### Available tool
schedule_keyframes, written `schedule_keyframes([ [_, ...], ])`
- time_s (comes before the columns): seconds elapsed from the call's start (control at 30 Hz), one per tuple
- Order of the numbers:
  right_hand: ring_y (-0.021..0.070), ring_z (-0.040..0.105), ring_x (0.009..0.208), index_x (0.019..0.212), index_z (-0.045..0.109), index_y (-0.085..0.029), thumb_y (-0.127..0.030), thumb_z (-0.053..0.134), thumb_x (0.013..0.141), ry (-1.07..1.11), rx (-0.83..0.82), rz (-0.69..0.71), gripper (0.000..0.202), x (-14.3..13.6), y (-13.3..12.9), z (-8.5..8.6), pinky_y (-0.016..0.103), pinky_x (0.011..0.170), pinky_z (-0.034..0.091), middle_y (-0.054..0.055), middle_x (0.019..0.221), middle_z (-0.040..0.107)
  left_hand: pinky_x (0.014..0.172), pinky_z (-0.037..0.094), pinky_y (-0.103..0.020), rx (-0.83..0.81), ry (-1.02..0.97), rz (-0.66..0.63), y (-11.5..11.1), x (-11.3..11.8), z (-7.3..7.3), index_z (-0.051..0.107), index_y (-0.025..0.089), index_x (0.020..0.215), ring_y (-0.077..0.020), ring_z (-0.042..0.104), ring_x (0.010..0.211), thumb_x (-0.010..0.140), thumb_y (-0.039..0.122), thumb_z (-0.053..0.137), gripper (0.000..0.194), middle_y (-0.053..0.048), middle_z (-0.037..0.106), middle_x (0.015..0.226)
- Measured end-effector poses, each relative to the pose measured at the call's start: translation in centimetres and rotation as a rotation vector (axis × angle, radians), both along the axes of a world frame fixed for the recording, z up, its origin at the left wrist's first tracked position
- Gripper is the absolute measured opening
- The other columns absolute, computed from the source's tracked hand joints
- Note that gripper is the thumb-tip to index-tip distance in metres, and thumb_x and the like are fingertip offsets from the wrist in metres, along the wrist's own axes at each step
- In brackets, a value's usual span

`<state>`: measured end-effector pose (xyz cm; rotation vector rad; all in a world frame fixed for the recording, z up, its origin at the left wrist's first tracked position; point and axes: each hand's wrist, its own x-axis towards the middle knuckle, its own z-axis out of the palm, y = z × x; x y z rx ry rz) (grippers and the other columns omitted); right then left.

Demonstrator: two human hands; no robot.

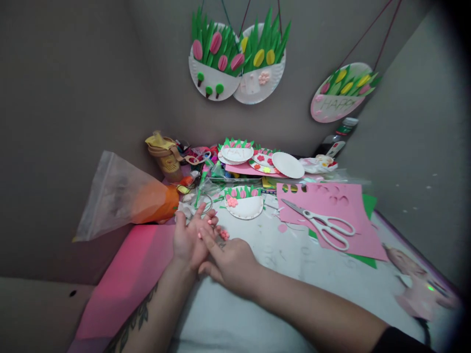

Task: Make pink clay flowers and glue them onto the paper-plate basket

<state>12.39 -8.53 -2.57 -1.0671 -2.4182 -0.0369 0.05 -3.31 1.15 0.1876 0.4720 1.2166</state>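
My left hand (192,236) is turned palm up near the middle of the table, its fingers apart and slightly curled, with small pink balls on the palm and fingers. My right hand (233,262) lies over it, index finger stretched out against a small pink ball (199,235) on the left palm. Just beyond the fingers is a cluster of pink balls (223,234) on the white table. Behind that lies a small paper plate craft (246,208) with green leaves, pink tulips and a pink flower.
White-handled scissors (326,226) lie on pink paper (353,208) at the right. A plastic bag (117,198) with orange material stands left. Cup (165,159), bottle (340,137) and stacked paper plates (289,165) are behind; plate crafts (217,83) hang on the wall.
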Motion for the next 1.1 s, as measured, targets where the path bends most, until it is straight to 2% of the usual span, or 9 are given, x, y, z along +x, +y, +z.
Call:
schedule_keyframes([
  [0.1, 0.0199, 0.059, 0.050, 0.143, 0.032, -0.007, -0.060, 0.043, 0.090, -0.033, -0.009, 0.028, 0.075, 0.07, -0.03, -0.11, 0.030, 0.052, 0.042, 0.006, 0.065, 0.069, 0.064, 0.051, -0.035, 0.024, -0.002, 0.054, 0.09, -0.14, -0.02, 0.056, 0.017, 0.098, -0.0164, 0.051, 0.068, 0.087, 0.065, 0.023, 0.059, -0.008, 0.054, 0.088],
  [0.17, 0.0200, 0.060, 0.054, 0.143, 0.031, -0.009, -0.060, 0.042, 0.090, 0.001, -0.028, 0.081, 0.075, 0.05, 0.06, -0.15, 0.030, 0.055, 0.043, 0.006, 0.068, 0.070, 0.063, 0.051, -0.035, 0.025, 0.008, 0.031, 0.09, -0.11, -0.01, 0.056, 0.018, 0.100, -0.0164, 0.050, 0.068, 0.087, 0.066, 0.022, 0.060, -0.008, 0.053, 0.088],
  [0.27, 0.0211, 0.062, 0.060, 0.143, 0.032, -0.008, -0.056, 0.040, 0.092, 0.036, -0.057, 0.042, 0.070, 0.05, 0.26, -0.22, 0.031, 0.058, 0.045, 0.011, 0.080, 0.071, 0.065, 0.051, -0.037, 0.010, 0.023, -0.018, -0.02, -0.05, 0.18, 0.055, 0.018, 0.105, -0.0174, 0.051, 0.070, 0.086, 0.067, 0.022, 0.063, -0.009, 0.054, 0.090],
  [0.43, 0.0204, 0.058, 0.048, 0.144, 0.029, -0.006, -0.064, 0.036, 0.091, -0.002, -0.041, 0.084, 0.079, -0.01, 0.13, -0.59, 0.030, 0.052, 0.043, 0.005, 0.063, 0.068, 0.064, 0.051, -0.034, 0.043, 0.010, 0.046, -0.09, -0.14, 0.43, 0.056, 0.017, 0.103, -0.0163, 0.051, 0.068, 0.086, 0.068, 0.023, 0.063, -0.008, 0.053, 0.088],
  [0.57, 0.0194, 0.061, 0.057, 0.143, 0.031, -0.008, -0.061, 0.035, 0.092, 0.061, -0.009, 0.063, 0.074, 0.00, 0.24, -0.51, 0.030, 0.056, 0.044, 0.010, 0.077, 0.071, 0.065, 0.051, -0.036, 0.027, 0.013, -0.004, -0.09, -0.04, 0.12, 0.056, 0.017, 0.105, -0.0168, 0.052, 0.069, 0.087, 0.066, 0.023, 0.062, -0.009, 0.054, 0.090],
  [0.7, 0.0179, 0.057, 0.049, 0.142, 0.034, -0.009, -0.064, 0.032, 0.091, 0.016, 0.027, 0.091, 0.075, 0.04, 0.16, -0.29, 0.029, 0.054, 0.042, 0.005, 0.062, 0.067, 0.062, 0.051, -0.034, 0.023, 0.007, 0.037, 0.03, 0.02, -0.23, 0.057, 0.017, 0.100, -0.0163, 0.051, 0.066, 0.087, 0.067, 0.021, 0.063, -0.007, 0.053, 0.085],
  [0.83, 0.0194, 0.061, 0.057, 0.141, 0.036, -0.007, -0.064, 0.031, 0.092, 0.065, 0.028, 0.049, 0.076, 0.12, 0.28, -0.27, 0.030, 0.058, 0.043, 0.009, 0.070, 0.069, 0.063, 0.051, -0.037, -0.011, 0.019, -0.048, -0.14, 0.18, -0.14, 0.057, 0.018, 0.103, -0.0177, 0.052, 0.067, 0.086, 0.067, 0.021, 0.063, -0.008, 0.055, 0.088],
  [0.97, 0.0190, 0.057, 0.049, 0.142, 0.035, -0.008, -0.066, 0.031, 0.091, 0.039, 0.032, 0.045, 0.077, 0.12, 0.22, -0.57, 0.030, 0.053, 0.041, 0.006, 0.062, 0.067, 0.063, 0.050, -0.036, 0.016, 0.006, 0.018, -0.38, 0.33, 0.11, 0.057, 0.016, 0.101, -0.0167, 0.051, 0.066, 0.087, 0.067, 0.019, 0.065, -0.008, 0.054, 0.086],
  [1.1, 0.0198, 0.061, 0.056, 0.143, 0.031, -0.008, -0.064, 0.030, 0.092, 0.108, 0.005, 0.058, 0.076, -0.14, -0.03, -0.77, 0.030, 0.055, 0.043, 0.008, 0.074, 0.071, 0.063, 0.050, -0.036, 0.007, 0.023, -0.005, -0.36, 0.41, 0.12, 0.057, 0.017, 0.104, -0.0170, 0.052, 0.066, 0.086, 0.068, 0.019, 0.065, -0.008, 0.054, 0.086],
])
